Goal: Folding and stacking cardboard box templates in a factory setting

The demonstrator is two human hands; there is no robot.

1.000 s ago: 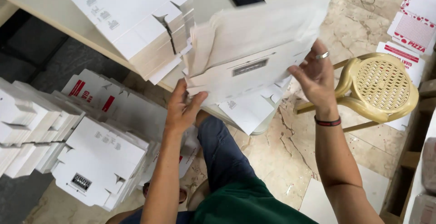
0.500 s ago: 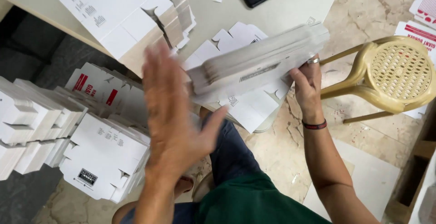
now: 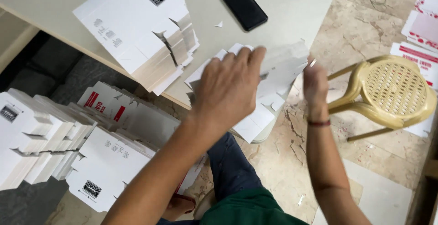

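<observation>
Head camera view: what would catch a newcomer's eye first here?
Two bare hands meet over a small stack of flat white cardboard blanks at the table's near edge: the left hand lies on top, the right hand at its right end. A taller stack and a black phone lie behind.

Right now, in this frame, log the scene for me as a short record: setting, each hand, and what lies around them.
setting: table edge above a marble floor, seen from the head camera
left hand: spread flat on top of a bundle of flat white cardboard blanks at the table edge
right hand: at the right end of the same bundle; grip blurred
on table: taller stack of blanks, black phone
on floor: more stacks of blanks, yellow plastic stool
</observation>
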